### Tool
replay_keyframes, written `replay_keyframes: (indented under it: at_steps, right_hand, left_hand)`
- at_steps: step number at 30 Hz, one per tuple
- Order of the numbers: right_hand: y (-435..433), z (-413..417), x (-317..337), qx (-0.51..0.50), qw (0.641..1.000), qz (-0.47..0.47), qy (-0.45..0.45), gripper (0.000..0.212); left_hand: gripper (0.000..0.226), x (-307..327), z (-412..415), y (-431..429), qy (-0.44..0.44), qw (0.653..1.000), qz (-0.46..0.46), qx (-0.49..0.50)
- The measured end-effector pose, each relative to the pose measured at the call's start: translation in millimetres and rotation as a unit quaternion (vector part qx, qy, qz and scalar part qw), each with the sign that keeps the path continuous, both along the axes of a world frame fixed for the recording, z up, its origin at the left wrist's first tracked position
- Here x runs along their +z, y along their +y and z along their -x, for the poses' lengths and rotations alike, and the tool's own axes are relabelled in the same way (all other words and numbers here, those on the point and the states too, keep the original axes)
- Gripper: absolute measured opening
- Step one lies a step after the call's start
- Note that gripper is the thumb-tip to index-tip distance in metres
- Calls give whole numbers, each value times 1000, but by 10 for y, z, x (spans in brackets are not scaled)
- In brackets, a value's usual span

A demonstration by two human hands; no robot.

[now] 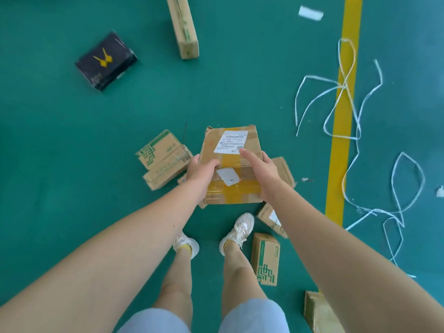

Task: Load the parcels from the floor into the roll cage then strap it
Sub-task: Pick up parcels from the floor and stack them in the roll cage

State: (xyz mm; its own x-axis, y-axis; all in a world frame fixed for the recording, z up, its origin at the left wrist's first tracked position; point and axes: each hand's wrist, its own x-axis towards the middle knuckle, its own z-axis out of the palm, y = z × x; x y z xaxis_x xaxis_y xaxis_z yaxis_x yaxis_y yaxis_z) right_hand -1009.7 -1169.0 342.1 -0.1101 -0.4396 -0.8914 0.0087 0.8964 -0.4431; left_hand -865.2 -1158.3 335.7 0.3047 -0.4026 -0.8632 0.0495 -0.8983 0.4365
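Note:
A brown cardboard parcel with a white shipping label and yellow tape is held above the green floor between both hands. My left hand grips its left edge, thumb on top. My right hand grips its right edge, thumb lying across the top by the label. More parcels lie on the floor: two stacked green-printed boxes to the left, a box partly hidden under the held one, a small one and a green-printed one by my right foot. The roll cage is out of view.
A black parcel with a yellow emblem and a long cardboard box lie farther off. Loose white strapping sprawls across a yellow floor line on the right. Another box sits at the bottom right under my right arm. My feet stand just below the held parcel.

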Motion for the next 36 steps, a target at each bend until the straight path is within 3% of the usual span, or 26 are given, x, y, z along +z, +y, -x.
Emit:
replay_keyframes:
  at_steps: [5,17,27,36]
  right_hand:
    - [-191,-249,925,22,999,34,-27,37]
    - [-578,-1582,2559,88,978,186,-21,28]
    - [-565,-3368,3524,181,940,280,-70,22]
    - [-295,-4844,3973,267,892,335,-142,23]
  left_hand:
    - [34,825,-303,-128,10,999,45,14]
    - [48,2447,-1577,-430,-23,973,212,87]
    - [54,3415,-3304,-117,-80,920,325,202]
    - [34,3979,-4604,506,-151,877,370,267]
